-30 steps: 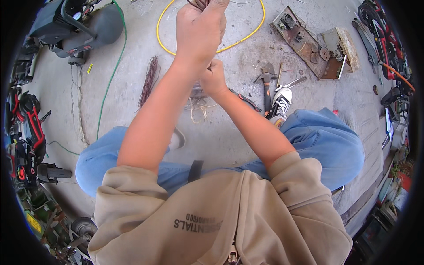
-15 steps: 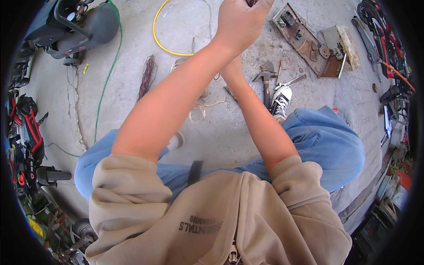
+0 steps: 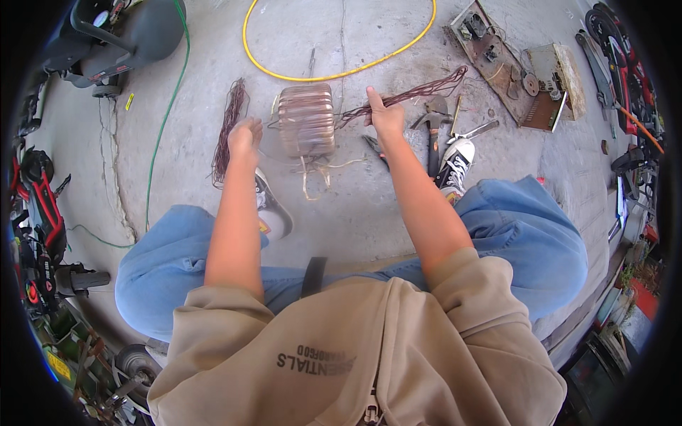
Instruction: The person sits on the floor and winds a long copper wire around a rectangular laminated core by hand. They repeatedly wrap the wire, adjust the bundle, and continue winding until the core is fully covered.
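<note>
A wire-wound coil [image 3: 306, 122], banded in copper and pale tones, sits on the concrete between my hands, slightly blurred. Pale cord ends [image 3: 324, 172] trail from its near side. My right hand [image 3: 386, 119] is closed around a dark reddish-brown wire bundle [image 3: 430, 86], thumb raised; the bundle's inner end reaches the coil's right side. My left hand [image 3: 246, 142] is left of the coil, beside another dark wire bundle [image 3: 229, 135] on the floor. Its fingers are bunched and blurred, so their grip is unclear.
A hammer [image 3: 432, 135], pliers [image 3: 374, 148] and a wrench [image 3: 477, 130] lie near my right shoe [image 3: 457, 163]. Beyond them is a dismantled metal casing [image 3: 497, 67]. A yellow hose [image 3: 341, 76] curves behind the coil. A green hose [image 3: 170, 106] and an air compressor [image 3: 135, 39] are left.
My left hand has come back from the upper middle to the coil's left. My right hand has moved slightly right. The coil and the stretched-out wire bundle are now uncovered.
</note>
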`<action>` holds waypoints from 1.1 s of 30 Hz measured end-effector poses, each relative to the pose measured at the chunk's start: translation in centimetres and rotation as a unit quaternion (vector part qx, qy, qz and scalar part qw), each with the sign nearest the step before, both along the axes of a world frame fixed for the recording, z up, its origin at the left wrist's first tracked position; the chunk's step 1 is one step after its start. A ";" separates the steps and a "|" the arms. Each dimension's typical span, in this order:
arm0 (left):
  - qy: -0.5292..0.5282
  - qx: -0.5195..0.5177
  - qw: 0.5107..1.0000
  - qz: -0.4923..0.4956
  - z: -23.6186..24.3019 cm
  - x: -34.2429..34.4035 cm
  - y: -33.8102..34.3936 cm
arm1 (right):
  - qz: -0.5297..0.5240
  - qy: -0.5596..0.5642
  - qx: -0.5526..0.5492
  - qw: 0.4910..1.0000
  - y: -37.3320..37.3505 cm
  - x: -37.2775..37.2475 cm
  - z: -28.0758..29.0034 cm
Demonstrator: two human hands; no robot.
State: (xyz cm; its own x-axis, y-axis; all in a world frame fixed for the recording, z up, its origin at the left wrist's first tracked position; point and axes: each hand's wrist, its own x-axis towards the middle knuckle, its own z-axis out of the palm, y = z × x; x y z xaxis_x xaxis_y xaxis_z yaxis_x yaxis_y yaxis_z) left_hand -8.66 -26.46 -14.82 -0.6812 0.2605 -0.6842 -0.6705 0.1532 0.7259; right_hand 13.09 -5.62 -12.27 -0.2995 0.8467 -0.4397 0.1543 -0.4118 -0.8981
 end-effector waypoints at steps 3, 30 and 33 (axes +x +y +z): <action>-0.094 0.063 0.989 -0.100 -2.5 3.3 -1.6 | -0.039 0.004 -0.036 0.999 0.0 -0.7 -1.7; -0.129 0.174 0.954 0.207 -3.4 3.9 0.1 | -0.004 0.106 -0.380 0.919 -3.3 -0.3 -3.5; -0.200 0.249 0.907 0.273 -3.6 3.5 -0.1 | 0.054 0.096 -0.379 0.919 -4.6 -1.1 -3.8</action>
